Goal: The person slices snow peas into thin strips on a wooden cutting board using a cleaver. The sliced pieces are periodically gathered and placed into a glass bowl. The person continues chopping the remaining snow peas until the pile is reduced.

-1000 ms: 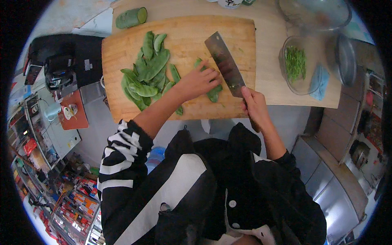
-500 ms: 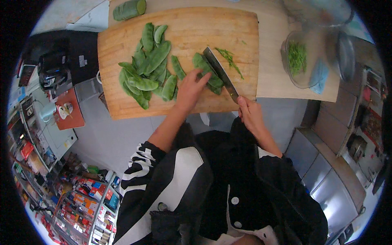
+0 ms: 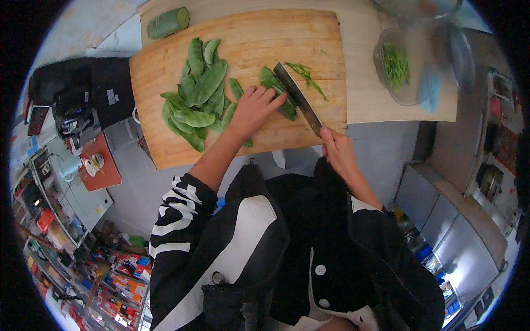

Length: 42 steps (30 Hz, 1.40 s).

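Observation:
My right hand is wrapped round the handle of a broad-bladed kitchen knife, whose blade slants across a wooden cutting board. Against the blade's left side lies a small stack of flat green bean pods. My left hand rests on that stack with bent fingers, holding it down close to the blade; part of the stack is hidden beneath it. Thin green bean shreds lie right of the knife. Further left is a heap of whole flat bean pods, with a few loose ones near my left wrist.
A cut piece of green cucumber-like vegetable lies beyond the board's far left corner. On the right, a clear bowl holds more green shreds, beside a blue cloth-like item. The board's near edge faces my body.
My left hand has shifted a little left and lies flatter over the bean stack, its fingers closer together. The knife stays beside the stack. The whole view has shifted slightly.

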{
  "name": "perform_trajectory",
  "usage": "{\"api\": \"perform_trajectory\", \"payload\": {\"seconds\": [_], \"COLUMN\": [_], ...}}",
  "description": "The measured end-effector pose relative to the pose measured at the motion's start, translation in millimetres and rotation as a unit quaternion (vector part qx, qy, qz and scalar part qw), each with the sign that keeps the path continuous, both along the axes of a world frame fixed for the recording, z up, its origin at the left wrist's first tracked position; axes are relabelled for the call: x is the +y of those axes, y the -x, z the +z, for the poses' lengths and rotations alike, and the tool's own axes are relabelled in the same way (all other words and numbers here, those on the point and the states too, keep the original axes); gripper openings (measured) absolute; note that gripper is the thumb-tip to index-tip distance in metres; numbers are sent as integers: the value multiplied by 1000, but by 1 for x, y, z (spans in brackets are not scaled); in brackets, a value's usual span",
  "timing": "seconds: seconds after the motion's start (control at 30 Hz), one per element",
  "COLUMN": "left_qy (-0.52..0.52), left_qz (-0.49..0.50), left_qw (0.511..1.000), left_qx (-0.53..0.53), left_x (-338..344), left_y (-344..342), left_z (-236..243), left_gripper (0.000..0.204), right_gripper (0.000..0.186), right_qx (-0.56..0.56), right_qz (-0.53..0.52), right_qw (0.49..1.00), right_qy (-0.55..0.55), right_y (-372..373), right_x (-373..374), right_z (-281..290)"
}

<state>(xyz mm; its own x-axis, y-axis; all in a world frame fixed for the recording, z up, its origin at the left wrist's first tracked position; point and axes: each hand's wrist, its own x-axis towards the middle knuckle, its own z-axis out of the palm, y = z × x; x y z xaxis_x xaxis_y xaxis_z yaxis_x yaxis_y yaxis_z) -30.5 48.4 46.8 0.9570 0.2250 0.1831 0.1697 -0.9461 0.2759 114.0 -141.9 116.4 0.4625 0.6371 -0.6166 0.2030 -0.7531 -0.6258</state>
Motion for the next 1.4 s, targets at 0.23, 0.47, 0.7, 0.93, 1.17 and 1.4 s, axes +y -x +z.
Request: {"api": "perform_trajectory", "payload": {"seconds": [0.23, 0.47, 0.7, 0.93, 1.17, 1.4], "left_qy": [-21, -58, -51, -33, -15, -108], "left_qz": [-47, -121, -130, -114, -92, -138], "left_qw": [999, 990, 990, 988, 983, 983], "left_qx": [-12, -31, -2, 99, 158, 50], "left_x": [13, 25, 23, 27, 25, 32], "left_y": [-13, -13, 6, 9, -14, -24], "left_z": [6, 0, -8, 13, 23, 21], "left_gripper": [31, 26, 27, 23, 15, 17], "right_gripper": [46, 48, 47, 49, 50, 49], "right_qx": [-11, 10, 6, 10, 14, 30], "right_qz": [14, -12, -19, -11, 5, -2], "right_qw": [1000, 999, 1000, 1000, 1000, 999], "right_qy": [-22, -50, -15, 8, 9, 14], "right_y": [-2, -1, -3, -7, -11, -13], "right_x": [2, 0, -2, 1, 0, 0], "right_z": [2, -3, -4, -3, -4, -2]}}
